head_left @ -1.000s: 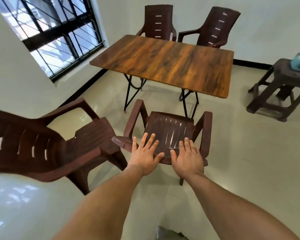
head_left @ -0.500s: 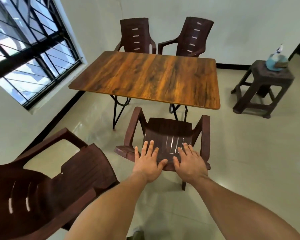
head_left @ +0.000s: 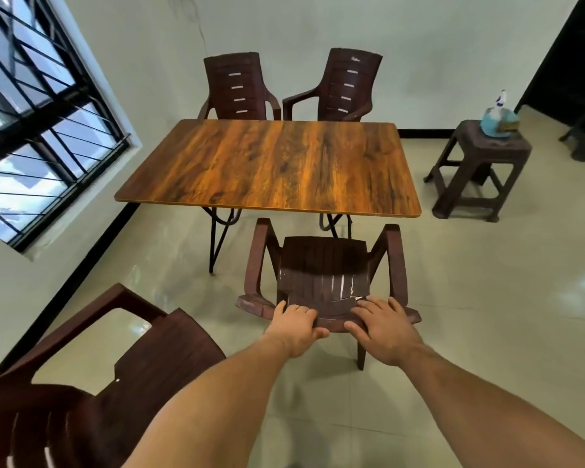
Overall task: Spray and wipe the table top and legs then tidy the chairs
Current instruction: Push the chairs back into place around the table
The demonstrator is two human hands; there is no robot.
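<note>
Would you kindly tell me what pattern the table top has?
The table top shows orange-brown wood grain; head view.

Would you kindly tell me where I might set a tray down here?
The table top is wholly bare. The stool right of it is crowded: a spray bottle and blue bundle fill it. The left hand and right hand grip the near chair.
</note>
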